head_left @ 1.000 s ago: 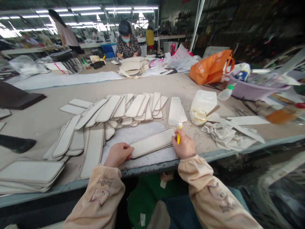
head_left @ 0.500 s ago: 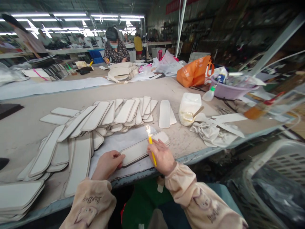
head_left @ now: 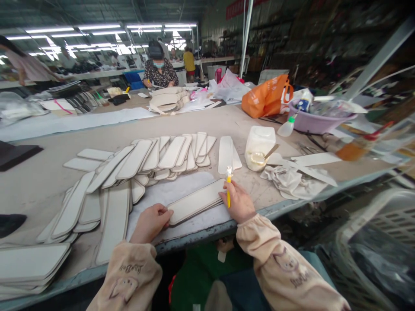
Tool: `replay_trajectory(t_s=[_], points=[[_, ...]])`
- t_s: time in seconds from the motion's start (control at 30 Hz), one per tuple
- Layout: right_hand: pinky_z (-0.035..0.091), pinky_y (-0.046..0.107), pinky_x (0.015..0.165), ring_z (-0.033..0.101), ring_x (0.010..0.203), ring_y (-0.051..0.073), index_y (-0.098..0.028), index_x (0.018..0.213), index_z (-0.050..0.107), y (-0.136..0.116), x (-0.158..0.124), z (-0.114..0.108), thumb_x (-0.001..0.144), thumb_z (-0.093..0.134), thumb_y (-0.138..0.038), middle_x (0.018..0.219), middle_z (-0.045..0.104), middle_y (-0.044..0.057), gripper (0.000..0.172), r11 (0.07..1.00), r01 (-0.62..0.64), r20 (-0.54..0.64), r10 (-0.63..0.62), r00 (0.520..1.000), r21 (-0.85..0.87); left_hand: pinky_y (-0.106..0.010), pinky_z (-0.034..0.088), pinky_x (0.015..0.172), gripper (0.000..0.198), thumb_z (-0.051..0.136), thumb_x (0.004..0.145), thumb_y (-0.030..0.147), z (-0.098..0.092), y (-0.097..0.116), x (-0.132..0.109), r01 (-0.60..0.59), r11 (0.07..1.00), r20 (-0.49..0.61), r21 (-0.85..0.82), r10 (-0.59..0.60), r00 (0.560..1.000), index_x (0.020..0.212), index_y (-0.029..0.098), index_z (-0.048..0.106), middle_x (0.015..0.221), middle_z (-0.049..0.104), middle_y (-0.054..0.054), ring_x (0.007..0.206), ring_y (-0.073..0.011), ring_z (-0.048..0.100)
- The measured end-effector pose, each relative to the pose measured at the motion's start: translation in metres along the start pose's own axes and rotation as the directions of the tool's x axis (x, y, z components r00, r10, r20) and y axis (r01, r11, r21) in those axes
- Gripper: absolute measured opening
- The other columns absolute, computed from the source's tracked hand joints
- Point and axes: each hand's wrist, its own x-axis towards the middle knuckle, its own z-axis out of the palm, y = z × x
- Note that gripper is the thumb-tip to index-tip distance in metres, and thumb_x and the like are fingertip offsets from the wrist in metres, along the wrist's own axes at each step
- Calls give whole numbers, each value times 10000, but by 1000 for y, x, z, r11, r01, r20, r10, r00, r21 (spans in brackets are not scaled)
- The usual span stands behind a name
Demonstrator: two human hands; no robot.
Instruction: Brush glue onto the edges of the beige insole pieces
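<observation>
Left hand (head_left: 151, 223): fingers drawn in, thumb and forefinger nipping the left end of a long white round-cornered panel with a brownish edge (head_left: 196, 199). Panel tops a small, slightly fanned stack, aslant on a pale paper-like sheet (head_left: 175, 188) by the worktop's (head_left: 207, 121) front edge. Likely set so close to keep both ends within easy reach; sheet perhaps there to keep faces clean.

Right hand (head_left: 240, 203): half curled around a slim yellow-handled brush-like tool (head_left: 228, 196), white tip up. Fingertips at the panel's right end, apparently steadying it; tip held upward seemingly to stay off the white face. Contact pressure: cannot tell.

Behind and left: heap of similar overlapping white panels (head_left: 136, 159), spread loosely, perhaps so single pieces lift off easily. Right side: cut-open white plastic jug (head_left: 265, 139), a stick standing in it, crumpled off-white cloth (head_left: 282, 183) near; both presumably kept on the tool hand's side.
</observation>
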Motion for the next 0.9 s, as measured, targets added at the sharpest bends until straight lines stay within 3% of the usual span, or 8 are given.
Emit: replay_trajectory(t_s=[0.17, 0.53, 0.67, 0.8, 0.9], points=[[517, 336, 737, 661, 867, 237, -188, 1053, 542, 5, 2, 1, 870, 564, -335, 938, 678, 82, 236, 986, -165, -15, 165, 986, -9, -263, 394, 591, 345, 540, 774, 417, 5, -4, 0, 13, 996, -56, -84, -18, 998, 1051, 213, 554, 555, 661, 38, 616, -191, 659], [459, 312, 616, 646, 739, 235, -211, 1031, 559, 0, 2, 0, 823, 569, -369, 853, 674, 49, 262, 981, -189, -124, 194, 973, 47, -257, 390, 606, 304, 566, 787, 361, 7, -4, -4, -22, 998, -110, -65, 15, 994, 1043, 208, 626, 577, 647, 35, 626, -166, 641], [479, 312, 608, 635, 656, 200, -226, 1014, 555, -8, 5, -3, 810, 609, -402, 844, 665, 26, 275, 949, -212, -223, 264, 938, 234, -262, 397, 632, 318, 561, 800, 351, 6, -5, -3, -29, 999, -103, -35, 25, 994, 1072, 199, 623, 608, 648, 28, 650, -166, 634], [529, 319, 670, 656, 733, 184, -237, 959, 516, -20, 15, -12, 759, 694, -409, 948, 673, 31, 317, 785, -128, -267, 352, 897, 606, -295, 437, 710, 380, 556, 805, 404, 3, -7, -2, -102, 995, -190, 11, 103, 976, 1100, 177, 635, 813, 677, -32, 740, -185, 624], [539, 322, 702, 662, 764, 179, -243, 930, 481, -32, 25, -28, 704, 761, -369, 919, 665, 22, 381, 604, -41, -256, 398, 881, 796, -332, 449, 860, 524, 557, 803, 481, -4, -3, -2, -253, 965, -322, -71, 218, 921, 1206, 148, 594, 1121, 642, -109, 993, -229, 608]])
